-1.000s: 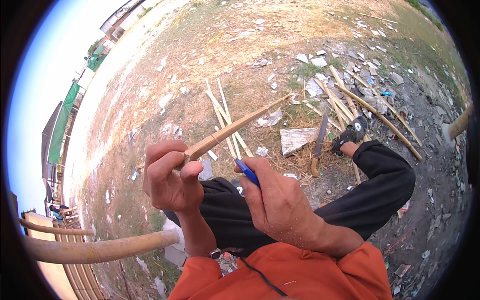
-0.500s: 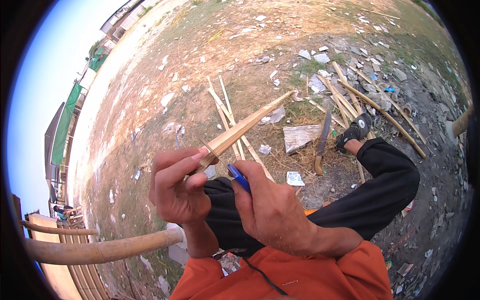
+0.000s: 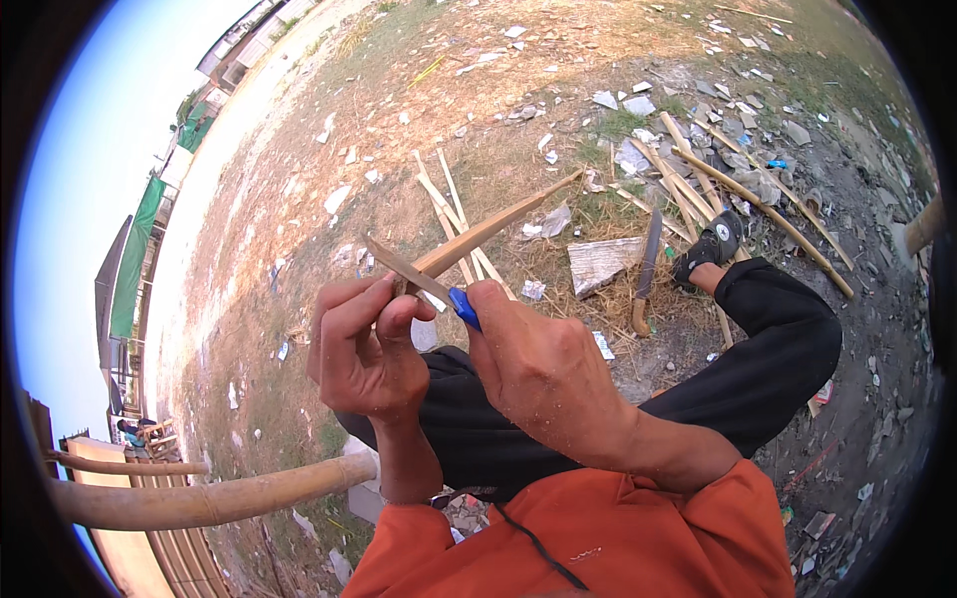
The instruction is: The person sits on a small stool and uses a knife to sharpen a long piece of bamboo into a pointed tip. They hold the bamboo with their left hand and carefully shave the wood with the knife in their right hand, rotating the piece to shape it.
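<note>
Head view: a blade shown nearly edge-on half a second ago now turns its broad side up, crossing the near end of a tapered wood piece (image 3: 493, 227), a shift that appears to set it for work there. The left hand (image 3: 369, 349) pinches that near end in its fingertips; the right hand (image 3: 543, 369) clenches the blue handle of a small knife (image 3: 464, 307). The wood points far and right above littered ground. The blade's tip juts left past the wood, close to the left fingers, leaving them little margin. Room looks widest toward the far side; a bamboo pole (image 3: 229, 501) hems in the left forearm, and a bent leg (image 3: 773, 334) bounds the right, near a large knife (image 3: 648, 269).
</note>
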